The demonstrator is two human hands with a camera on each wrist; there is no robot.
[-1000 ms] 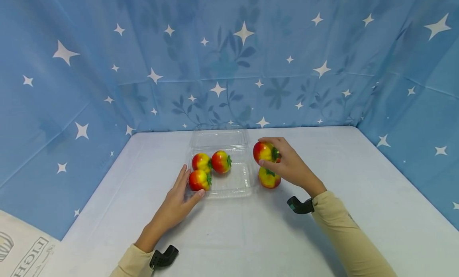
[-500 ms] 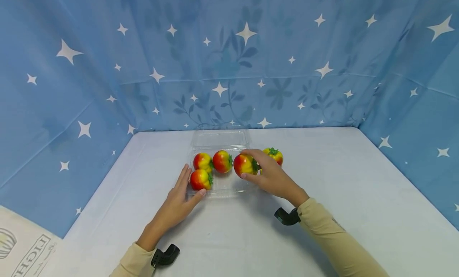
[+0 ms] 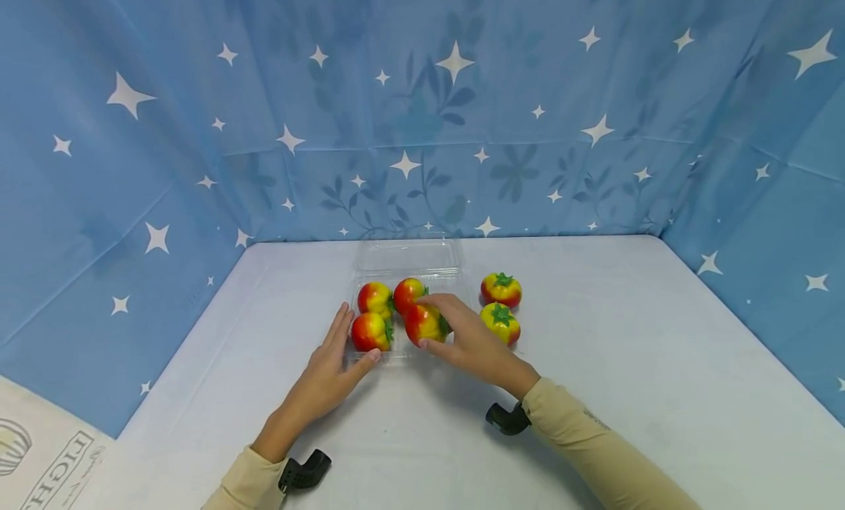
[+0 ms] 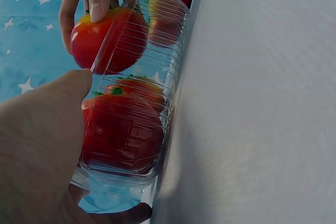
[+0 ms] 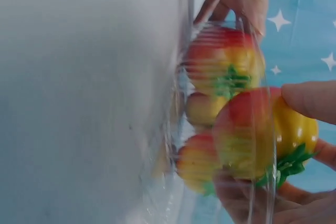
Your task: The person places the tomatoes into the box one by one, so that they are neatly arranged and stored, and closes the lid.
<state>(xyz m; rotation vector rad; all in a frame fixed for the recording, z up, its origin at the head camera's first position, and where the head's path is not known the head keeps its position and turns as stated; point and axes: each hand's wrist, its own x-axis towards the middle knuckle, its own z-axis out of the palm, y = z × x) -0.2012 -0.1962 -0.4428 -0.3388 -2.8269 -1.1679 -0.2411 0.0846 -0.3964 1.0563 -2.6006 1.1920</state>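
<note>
A red-and-yellow, tomato-like fruit (image 3: 422, 325) with a green leafy top is held between the thumb and fingers of my right hand (image 3: 472, 341). It hangs over the front middle of a clear plastic clamshell box (image 3: 396, 357). Inside the box are a front-left fruit (image 3: 371, 332), a back-left fruit (image 3: 375, 299) and a back-middle fruit (image 3: 408, 293) of the same kind, the last partly covered by the held one. My left hand (image 3: 330, 370) rests at the box's front-left corner, fingers along the left side and thumb at the front rim; the left wrist view shows its ribbed wall (image 4: 173, 77).
The box's hinged lid (image 3: 409, 255) lies opened back, away from me. To the right of the box, two more such fruits, a far one (image 3: 501, 290) and a near one (image 3: 499, 324), sit on the white table (image 3: 627, 334). A blue star-patterned curtain (image 3: 422, 128) closes off the back.
My right hand has carried the fruit leftward from the pair on the table to over the front of the box, and lower. The left hand has kept its place.
</note>
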